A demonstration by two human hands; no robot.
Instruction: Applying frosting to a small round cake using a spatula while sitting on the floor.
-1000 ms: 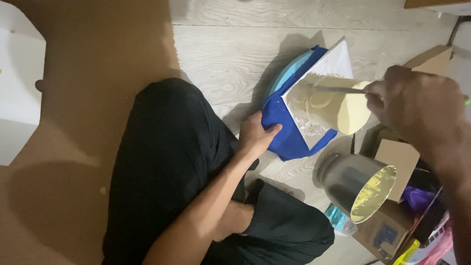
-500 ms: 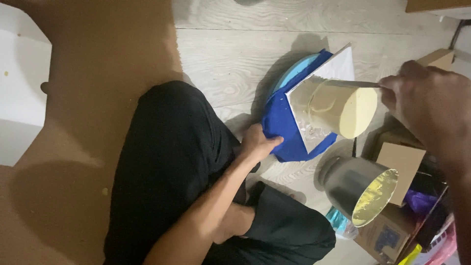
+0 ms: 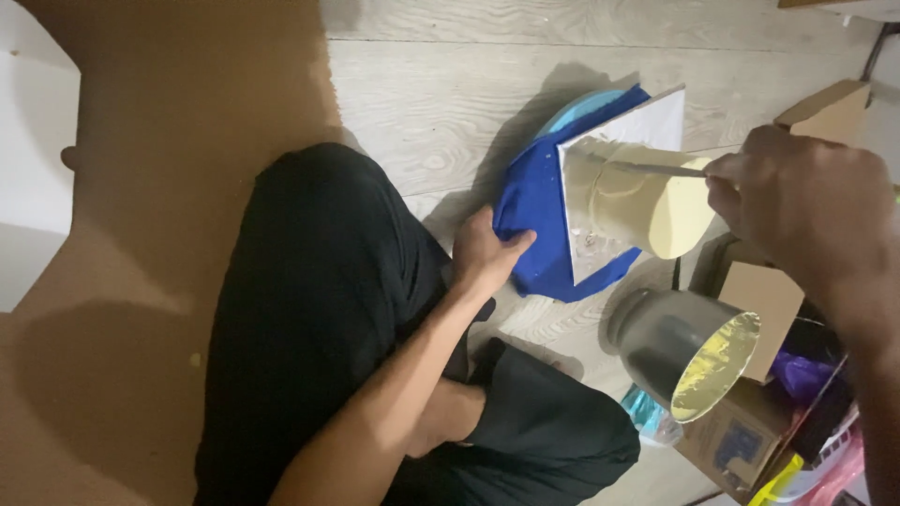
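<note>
The left hand (image 3: 487,255) clamps the blue cloth-wrapped white board (image 3: 562,225), tilted upright. The right hand (image 3: 806,211) pinches a thin stick (image 3: 637,169) lying level, pointing left. A metal can (image 3: 680,351) lies nearby.

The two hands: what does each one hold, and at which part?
The left hand grips the blue cloth at its lower edge. The right hand holds a thin metal tool at its end, over the cream cylindrical container.

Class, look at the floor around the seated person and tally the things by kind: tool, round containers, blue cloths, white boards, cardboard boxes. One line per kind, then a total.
Thin tool in the right hand: 1
Round containers: 2, cream bucket and metal can
Blue cloths, gripped by the left hand: 1
White boards: 1
Cardboard boxes: 3
Total: 8
</note>
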